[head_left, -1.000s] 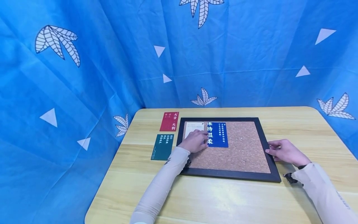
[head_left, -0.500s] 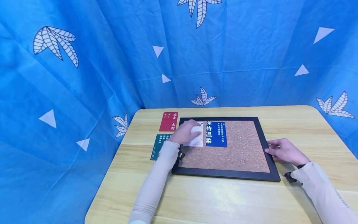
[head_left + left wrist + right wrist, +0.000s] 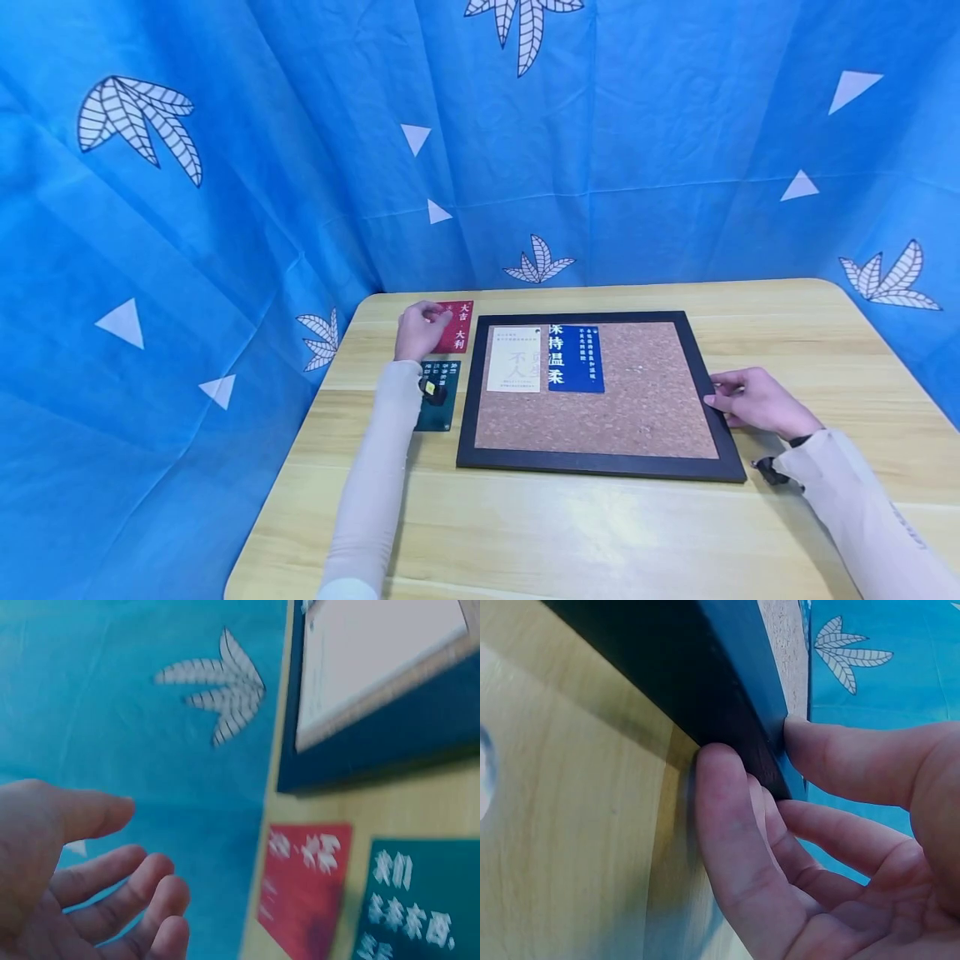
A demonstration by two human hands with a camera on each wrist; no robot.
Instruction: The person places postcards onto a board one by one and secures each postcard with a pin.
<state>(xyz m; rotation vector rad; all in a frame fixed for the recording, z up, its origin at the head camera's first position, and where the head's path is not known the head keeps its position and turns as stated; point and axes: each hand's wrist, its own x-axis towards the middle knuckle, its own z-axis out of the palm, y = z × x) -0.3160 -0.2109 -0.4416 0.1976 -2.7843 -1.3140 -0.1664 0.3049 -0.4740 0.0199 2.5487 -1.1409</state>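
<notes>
The red card [image 3: 460, 327] is white-lettered — the frame [image 3: 600, 464] plain black.

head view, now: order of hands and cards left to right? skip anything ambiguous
left hand → red card → white card → blue card → right hand
</notes>
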